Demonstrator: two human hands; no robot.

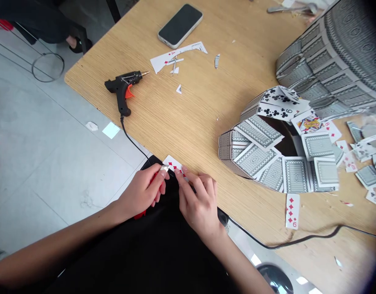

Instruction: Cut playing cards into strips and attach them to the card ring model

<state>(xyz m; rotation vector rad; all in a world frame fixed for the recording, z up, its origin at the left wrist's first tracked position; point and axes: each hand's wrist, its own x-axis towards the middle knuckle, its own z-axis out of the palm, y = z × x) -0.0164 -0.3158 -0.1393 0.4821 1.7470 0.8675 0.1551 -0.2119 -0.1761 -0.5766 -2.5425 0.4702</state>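
My left hand (pixel 149 188) is closed around a red-handled tool, mostly hidden by the fingers. Its bright metal-looking tip (pixel 165 167) pokes out between thumb and forefinger, touching or just above a red diamonds playing card (pixel 171 160). That card lies at the near table edge, where the fingertips of my right hand (pixel 198 192) grip its right part. Off to the right stands an oval, open-topped structure of playing cards (pixel 274 173), face-down cards overlapping round its rim. A nine of diamonds (pixel 292 211) lies below it.
A black glue gun (pixel 122 90) with an orange trigger lies at left, its cord running past my hands. Farther back are a phone (pixel 180 25) and card scraps (pixel 172 57). A large card-covered round structure (pixel 335 61) and loose cards (pixel 368 175) occupy the right.
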